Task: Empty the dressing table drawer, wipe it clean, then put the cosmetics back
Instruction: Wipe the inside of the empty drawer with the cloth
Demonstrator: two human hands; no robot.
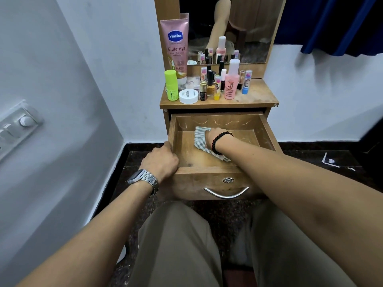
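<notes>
The pulled-out wooden drawer of the dressing table holds nothing but the striped grey-and-white cleaning cloth. The right hand presses that cloth onto the drawer floor near the back wall; whether its fingers are flat or curled into the cloth cannot be told, since the wrist and a black bead bracelet hide them. The left hand grips the drawer's front left corner, fingers curled over the rim, steadying it.

The cosmetics stand on the tabletop above: a pink squeeze tube, a lime-green bottle, a white round jar, a pink bottle and small bottles between them.

Judged step: wiping. The dark smudges on the floor near the front left call for firm passes, worked into the corners (where dust collects). The drawer walls hem the cloth closely; the overhanging tabletop edge limits lifting at the back.
</notes>
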